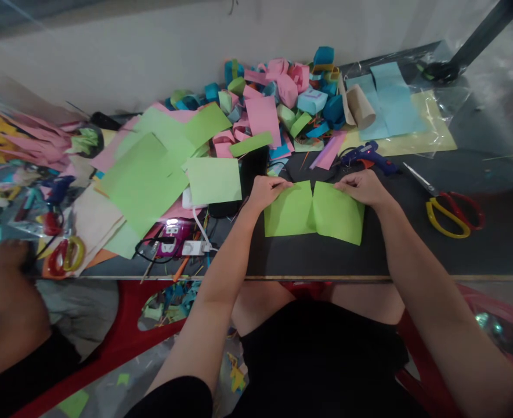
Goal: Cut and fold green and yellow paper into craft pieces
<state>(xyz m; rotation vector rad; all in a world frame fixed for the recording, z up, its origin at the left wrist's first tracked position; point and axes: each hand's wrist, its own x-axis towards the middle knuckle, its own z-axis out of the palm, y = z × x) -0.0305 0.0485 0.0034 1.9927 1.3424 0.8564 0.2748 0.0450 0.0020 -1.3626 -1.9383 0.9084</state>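
Note:
A bright green sheet of paper (289, 215) is stretched between my hands just above the dark table. A slit runs down from the middle of its far edge, and the two halves bend at a crease. My left hand (268, 190) pinches the far left part of the sheet, fingers closed on it. At the far right part, my right hand (364, 187) holds it the same way. To the right lie scissors (450, 215) with one yellow and one red handle. Behind my right hand is a blue glue gun (372, 155).
Folded paper pieces (286, 90) are heaped along the wall. Green sheets (143, 174) and a purple power strip (172, 237) lie left. Blue sheets (398, 104) and a cardboard tube (361, 107) are at the back right. A co-worker's arm (10, 302) rests at the left edge.

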